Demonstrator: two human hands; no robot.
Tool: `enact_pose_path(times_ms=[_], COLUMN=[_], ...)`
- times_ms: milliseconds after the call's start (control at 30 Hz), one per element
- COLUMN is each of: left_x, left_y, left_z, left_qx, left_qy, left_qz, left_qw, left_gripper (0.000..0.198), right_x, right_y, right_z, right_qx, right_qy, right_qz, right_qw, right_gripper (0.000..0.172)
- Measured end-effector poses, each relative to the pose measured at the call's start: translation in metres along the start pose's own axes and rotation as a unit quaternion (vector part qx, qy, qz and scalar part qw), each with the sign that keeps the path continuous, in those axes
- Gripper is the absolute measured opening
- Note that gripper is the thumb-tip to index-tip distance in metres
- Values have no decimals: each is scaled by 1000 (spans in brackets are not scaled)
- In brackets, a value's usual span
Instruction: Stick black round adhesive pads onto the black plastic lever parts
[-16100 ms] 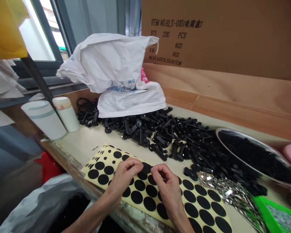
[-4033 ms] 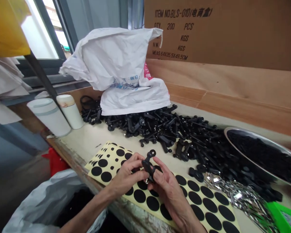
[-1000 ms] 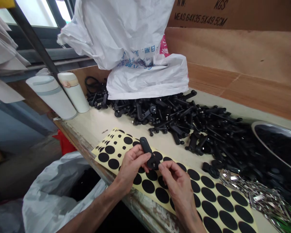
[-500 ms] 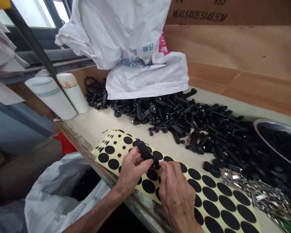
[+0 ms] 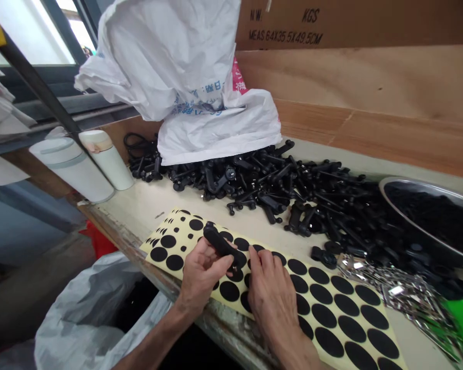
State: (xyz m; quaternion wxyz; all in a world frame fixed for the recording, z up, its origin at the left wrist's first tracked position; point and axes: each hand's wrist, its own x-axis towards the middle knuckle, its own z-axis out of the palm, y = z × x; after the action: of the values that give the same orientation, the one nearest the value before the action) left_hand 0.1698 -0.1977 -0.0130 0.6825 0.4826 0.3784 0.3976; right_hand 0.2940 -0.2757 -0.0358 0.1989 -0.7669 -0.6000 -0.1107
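Note:
My left hand [image 5: 202, 275] grips a long black plastic part [image 5: 218, 241] with rounded ends, tilted above a yellow backing sheet [image 5: 195, 264]. The thumb presses the part near its lower end. Just to the right, my right hand [image 5: 273, 293] is low over the sheet, its fingers drawn together and curled. Its fingertips are close to the black round stickers [image 5: 241, 244]; whether anything is pinched there is hidden. Rows of these stickers cover the sheet, with smaller dots at its left end.
Behind the sheet lies a heap of similar black parts [image 5: 270, 180], under a white plastic sack [image 5: 216, 128]. Metal clips [image 5: 397, 290] and a steel bowl [image 5: 386, 187] are at right. Two pale flasks [image 5: 110, 162] stand at left. A white bag [image 5: 73, 308] hangs below the table edge.
My right hand has come away from the black part and moved down to the sheet. My left hand still holds the part, now turned slightly. The view has shifted right.

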Motion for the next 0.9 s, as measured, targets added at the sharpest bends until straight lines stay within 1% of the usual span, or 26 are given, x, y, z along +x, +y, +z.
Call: enact_pose_path(times_ms=[67, 133, 200, 233, 267, 333, 433, 500, 567, 633, 667, 700, 767, 833, 900], left_x=[1, 3, 5, 5, 6, 6, 6, 5, 4, 3, 2, 2, 1, 0, -3], left_y=[1, 2, 3, 4, 5, 6, 7, 9, 13, 17, 19, 20, 20, 18, 18], left_z=[0, 0, 0, 0, -1, -2, -5, -8, -11, -12, -13, -13, -13, -12, -15], left_qx=[-29, -65, -97, -109, -119, -134, -153, -152, -135, -111, -100, -93, -82, -75, -79], left_qy=[-15, -35, -52, -58, -63, -70, -63, -51, -39, -31, -27, -23, -17, -11, -1], left_qz=[-7, -22, -37, -43, -46, -44, -41, -50, -57, -57, -55, -51, -42, -39, -50], left_qw=[999, 997, 993, 991, 990, 988, 985, 986, 988, 992, 993, 994, 996, 996, 996], left_gripper=[27, 26, 24, 22, 20, 17, 15, 13, 14, 16, 16, 17, 19, 21, 22], right_x=[3, 6, 7, 7, 6, 4, 0, -2, -4, -3, -2, -2, 0, -1, -3], right_y=[8, 12, 10, 8, 5, 0, -3, -2, -1, 0, 0, -1, -5, -11, -17], right_z=[-2, -7, -11, -12, -12, -11, -8, -8, -8, -8, -6, -5, -2, 0, 1], right_qx=[101, 224, 303, 317, 316, 279, 196, 163, 166, 195, 209, 214, 196, 155, 120], right_qy=[-4, 5, 24, 32, 39, 56, 102, 129, 138, 144, 146, 143, 116, 82, 67], right_qz=[25, 41, 24, 2, -27, -85, -139, -158, -166, -149, -137, -125, -123, -140, -166], right_qw=[995, 974, 952, 948, 948, 955, 965, 965, 962, 959, 957, 958, 966, 974, 976], right_gripper=[34, 30, 34, 39, 44, 52, 54, 49, 41, 37, 38, 42, 52, 57, 59])
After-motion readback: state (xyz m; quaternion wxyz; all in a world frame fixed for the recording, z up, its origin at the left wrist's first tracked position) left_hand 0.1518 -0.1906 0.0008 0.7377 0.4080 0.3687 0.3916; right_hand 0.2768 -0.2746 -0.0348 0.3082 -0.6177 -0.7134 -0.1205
